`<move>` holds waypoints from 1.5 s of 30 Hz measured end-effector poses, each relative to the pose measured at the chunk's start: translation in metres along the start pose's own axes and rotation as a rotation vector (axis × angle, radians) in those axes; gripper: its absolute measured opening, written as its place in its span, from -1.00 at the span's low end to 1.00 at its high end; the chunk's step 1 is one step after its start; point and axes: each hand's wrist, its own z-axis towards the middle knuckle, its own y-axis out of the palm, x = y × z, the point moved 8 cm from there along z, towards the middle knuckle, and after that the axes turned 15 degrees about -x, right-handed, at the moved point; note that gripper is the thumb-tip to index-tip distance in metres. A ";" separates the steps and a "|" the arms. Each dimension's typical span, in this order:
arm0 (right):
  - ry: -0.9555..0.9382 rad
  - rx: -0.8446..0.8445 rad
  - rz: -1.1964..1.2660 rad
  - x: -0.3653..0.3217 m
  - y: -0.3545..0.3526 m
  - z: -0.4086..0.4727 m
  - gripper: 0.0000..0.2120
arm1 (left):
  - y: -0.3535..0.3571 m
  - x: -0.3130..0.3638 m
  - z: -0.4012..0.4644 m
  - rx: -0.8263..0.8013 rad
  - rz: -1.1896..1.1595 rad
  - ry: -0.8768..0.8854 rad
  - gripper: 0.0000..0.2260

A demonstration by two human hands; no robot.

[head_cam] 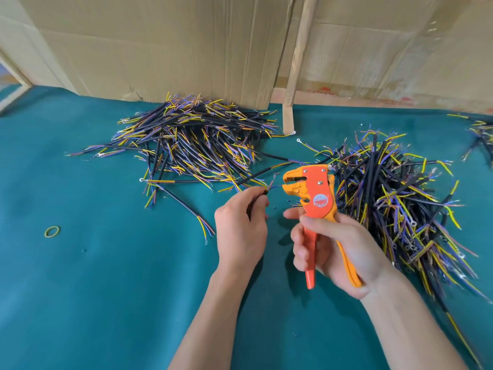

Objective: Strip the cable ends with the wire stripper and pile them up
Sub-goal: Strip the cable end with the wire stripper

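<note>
We note the left hand (240,231) pinching a black cable (262,193), its coloured cores just beside the orange wire stripper (310,193) gripped in the right hand (333,247).

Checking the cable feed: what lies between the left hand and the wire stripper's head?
In the head view, the thin wire ends fan from the left hand toward the wire stripper; below them lies green mat with small scraps.

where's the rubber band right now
In the head view, the rubber band lies flat on the green table, far left of the left hand, below the left cable pile.
</note>
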 end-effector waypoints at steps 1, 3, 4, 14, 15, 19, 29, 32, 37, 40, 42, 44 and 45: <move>0.004 -0.006 -0.001 -0.002 -0.002 -0.001 -0.66 | -0.001 -0.001 0.000 0.012 -0.016 -0.004 -0.86; 0.042 -0.009 -0.026 -0.002 -0.005 -0.004 -0.61 | 0.000 -0.002 0.000 0.011 -0.019 -0.006 -0.87; 0.068 -0.012 -0.037 0.000 -0.005 -0.005 -0.61 | 0.001 -0.001 0.000 0.003 -0.011 -0.003 -0.86; 0.106 -0.035 -0.065 0.004 0.002 -0.004 -0.61 | 0.005 0.002 0.000 -0.034 0.050 0.061 -0.88; 0.106 -0.031 -0.069 0.005 0.003 -0.004 -0.63 | 0.005 0.002 -0.001 -0.035 0.054 0.069 -0.88; 0.097 -0.026 -0.073 0.005 0.003 -0.003 -0.75 | 0.005 0.005 -0.001 -0.030 0.083 0.106 -0.90; 0.086 -0.040 -0.046 0.005 0.006 -0.002 -0.81 | 0.005 0.007 -0.001 -0.048 0.126 0.127 -0.90; 0.092 -0.044 -0.043 0.006 0.005 -0.002 -0.79 | 0.006 0.006 0.000 -0.052 0.130 0.129 -0.90; 0.097 -0.047 -0.046 0.008 0.005 -0.001 -0.77 | 0.006 0.005 0.000 -0.050 0.106 0.126 -0.90; 0.093 -0.042 -0.058 0.007 0.005 0.000 -0.75 | 0.007 0.003 0.000 -0.057 0.058 0.091 -0.90; 0.092 -0.041 -0.054 0.008 0.005 0.000 -0.74 | 0.008 0.001 -0.001 -0.073 0.009 0.059 -0.87; 0.093 -0.043 -0.056 0.008 0.005 0.000 -0.75 | 0.008 0.001 -0.001 -0.088 -0.051 0.056 -0.73; 0.094 -0.043 -0.060 0.008 0.005 0.000 -0.75 | 0.008 0.004 -0.001 -0.100 -0.066 0.072 -0.65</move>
